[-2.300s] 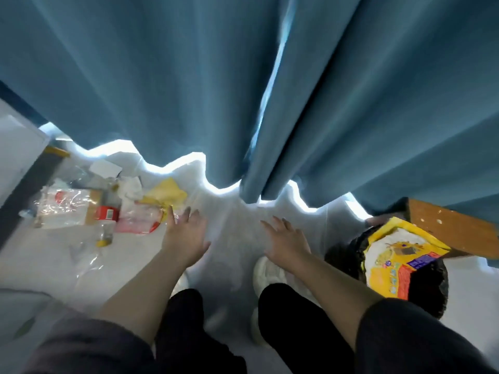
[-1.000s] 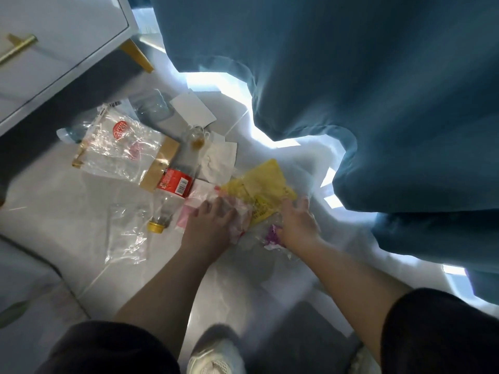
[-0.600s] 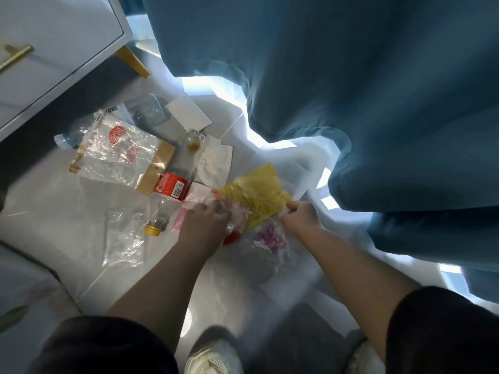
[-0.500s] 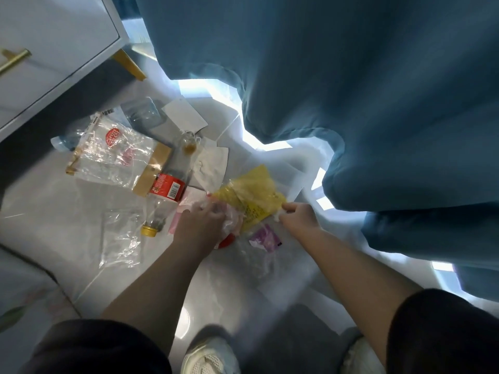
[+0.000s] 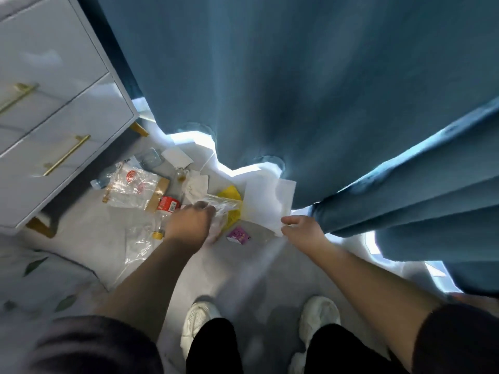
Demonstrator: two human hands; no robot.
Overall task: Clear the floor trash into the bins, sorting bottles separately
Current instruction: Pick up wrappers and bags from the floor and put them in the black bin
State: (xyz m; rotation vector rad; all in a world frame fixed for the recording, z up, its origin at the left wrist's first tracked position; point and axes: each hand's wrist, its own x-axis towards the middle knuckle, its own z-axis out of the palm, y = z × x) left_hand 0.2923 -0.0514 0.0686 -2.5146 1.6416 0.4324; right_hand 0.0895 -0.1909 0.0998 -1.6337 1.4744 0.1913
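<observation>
Dim, bluish wide-angle view; daylight glares beneath the curtain (image 5: 310,90), and edges blur and bend.

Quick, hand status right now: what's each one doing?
Left hand: closed around a crumpled clear plastic wrapper.
Right hand: pinching the corner of a white sheet, lifted off the floor.

The person wears a dark top. The left sleeve (image 5: 89,346) looks charcoal grey and soft-edged with blur, and the right sleeve (image 5: 456,341) is nearly black. Both sleeves leave the forearms bare down to the left hand (image 5: 189,225) and the right hand (image 5: 302,229). Black trousers (image 5: 213,346) cover both legs. The left shoe (image 5: 198,319) and right shoe (image 5: 318,317) are off-white trainers with perforated mesh toes.
</observation>
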